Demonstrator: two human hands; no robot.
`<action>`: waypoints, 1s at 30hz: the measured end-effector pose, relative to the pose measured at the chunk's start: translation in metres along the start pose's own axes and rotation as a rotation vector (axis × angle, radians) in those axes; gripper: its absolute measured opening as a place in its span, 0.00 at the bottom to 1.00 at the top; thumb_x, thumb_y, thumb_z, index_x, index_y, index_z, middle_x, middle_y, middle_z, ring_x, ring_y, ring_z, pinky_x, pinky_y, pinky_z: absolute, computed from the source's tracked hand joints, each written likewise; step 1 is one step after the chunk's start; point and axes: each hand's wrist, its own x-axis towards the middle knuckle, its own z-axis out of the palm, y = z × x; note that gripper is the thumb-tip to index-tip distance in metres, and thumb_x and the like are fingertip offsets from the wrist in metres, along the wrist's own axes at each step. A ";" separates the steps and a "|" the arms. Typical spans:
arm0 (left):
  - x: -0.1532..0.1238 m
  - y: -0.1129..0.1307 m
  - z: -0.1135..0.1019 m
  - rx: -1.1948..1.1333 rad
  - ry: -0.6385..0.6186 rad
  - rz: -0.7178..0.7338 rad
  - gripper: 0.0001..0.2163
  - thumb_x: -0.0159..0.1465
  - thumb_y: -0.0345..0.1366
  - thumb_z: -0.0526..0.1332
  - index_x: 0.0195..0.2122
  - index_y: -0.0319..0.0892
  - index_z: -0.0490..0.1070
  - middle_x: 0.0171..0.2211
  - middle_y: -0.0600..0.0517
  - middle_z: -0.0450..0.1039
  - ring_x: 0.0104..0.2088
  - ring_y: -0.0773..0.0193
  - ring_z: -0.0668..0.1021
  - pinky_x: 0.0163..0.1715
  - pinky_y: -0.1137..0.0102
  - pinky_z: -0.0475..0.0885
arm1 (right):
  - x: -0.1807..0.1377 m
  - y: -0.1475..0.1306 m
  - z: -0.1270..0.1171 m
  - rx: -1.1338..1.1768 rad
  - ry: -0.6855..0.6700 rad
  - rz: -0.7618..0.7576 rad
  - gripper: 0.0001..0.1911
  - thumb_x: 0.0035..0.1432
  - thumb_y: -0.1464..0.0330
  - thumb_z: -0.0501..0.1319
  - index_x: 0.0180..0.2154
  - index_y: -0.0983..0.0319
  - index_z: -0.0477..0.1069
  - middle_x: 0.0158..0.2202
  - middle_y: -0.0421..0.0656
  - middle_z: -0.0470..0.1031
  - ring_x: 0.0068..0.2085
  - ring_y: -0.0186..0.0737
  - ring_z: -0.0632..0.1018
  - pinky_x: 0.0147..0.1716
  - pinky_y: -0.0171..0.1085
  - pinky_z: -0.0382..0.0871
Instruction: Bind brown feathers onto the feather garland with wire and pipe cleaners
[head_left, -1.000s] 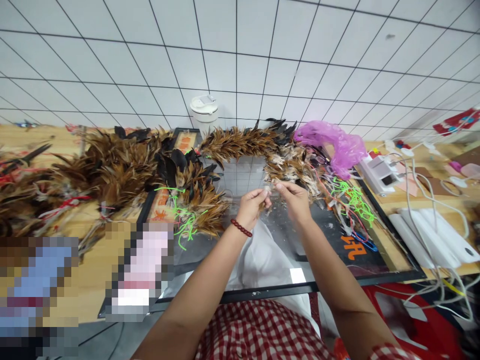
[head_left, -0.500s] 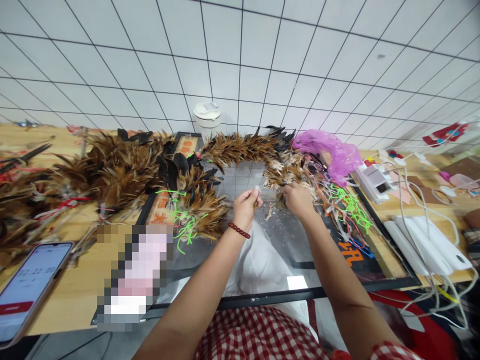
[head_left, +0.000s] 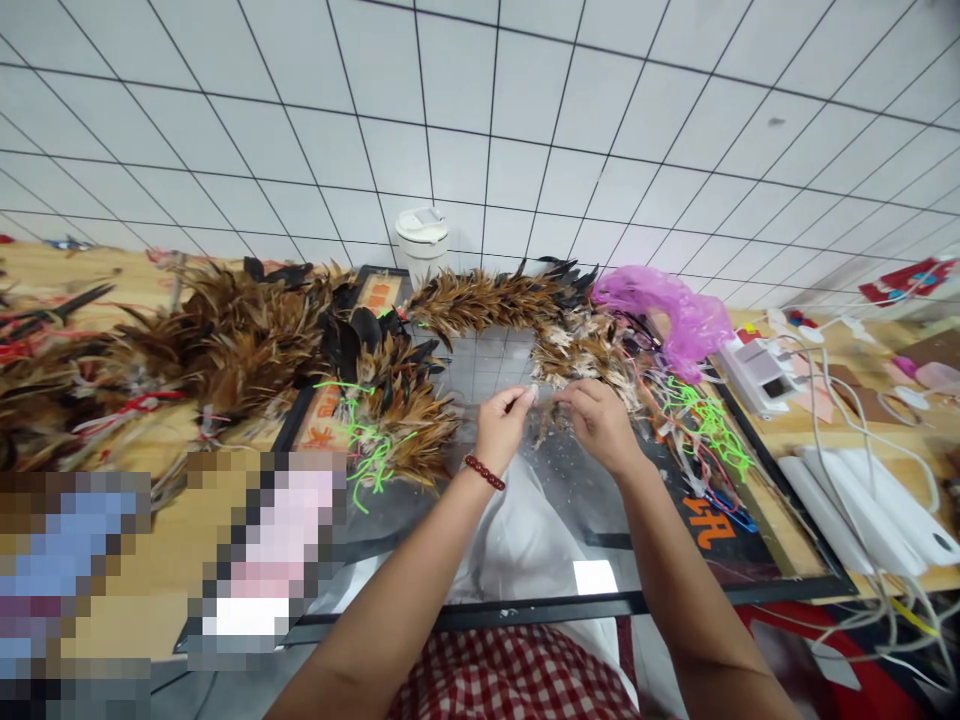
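My left hand (head_left: pixel 504 425), with a dark red bead bracelet (head_left: pixel 484 472) on the wrist, is closed in a pinch over the middle of the board. A tiny whitish bit shows at its fingertips; its kind cannot be made out. Just to the right, my right hand (head_left: pixel 598 422) also pinches, its fingertips pointing at the left ones; what they hold is too small to name. Behind the right hand lies a pile of loose brown and pale feathers (head_left: pixel 581 355). Farther back stretches a long feather bundle (head_left: pixel 487 300). Scraps of fluff dot the dark board (head_left: pixel 570 500).
Feather bunches (head_left: pixel 247 350) cover the left side, with green ties (head_left: pixel 367 455) nearby. A white lidded cup (head_left: pixel 422 240) stands at the wall. To the right are a pink plastic bag (head_left: pixel 675 310), green strings (head_left: pixel 705 420), a white device (head_left: pixel 761 375) and cables (head_left: pixel 862 430).
My right hand has come away from the feather pile, toward me and my left hand. My left hand has shifted slightly to the right and stays pinched.
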 end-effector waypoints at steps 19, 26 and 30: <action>0.003 0.010 0.001 -0.475 0.127 -0.275 0.14 0.48 0.40 0.72 0.25 0.36 0.72 0.24 0.53 0.74 0.21 0.75 0.72 0.24 0.76 0.66 | 0.001 -0.005 0.036 -0.006 -0.074 0.461 0.07 0.53 0.64 0.61 0.30 0.60 0.76 0.31 0.44 0.73 0.33 0.40 0.74 0.34 0.36 0.66; 0.001 0.004 0.004 -0.448 0.128 -0.280 0.14 0.46 0.41 0.73 0.26 0.36 0.74 0.26 0.50 0.77 0.25 0.71 0.75 0.29 0.74 0.68 | 0.003 -0.022 0.025 0.289 0.199 0.393 0.06 0.55 0.68 0.58 0.26 0.60 0.70 0.26 0.40 0.70 0.29 0.36 0.70 0.31 0.35 0.64; -0.003 0.002 0.008 -0.473 0.060 -0.293 0.16 0.42 0.42 0.74 0.26 0.36 0.75 0.27 0.49 0.78 0.29 0.68 0.77 0.35 0.71 0.70 | 0.005 -0.036 0.025 0.324 0.165 0.306 0.06 0.56 0.68 0.58 0.28 0.61 0.71 0.26 0.40 0.70 0.29 0.35 0.70 0.31 0.35 0.64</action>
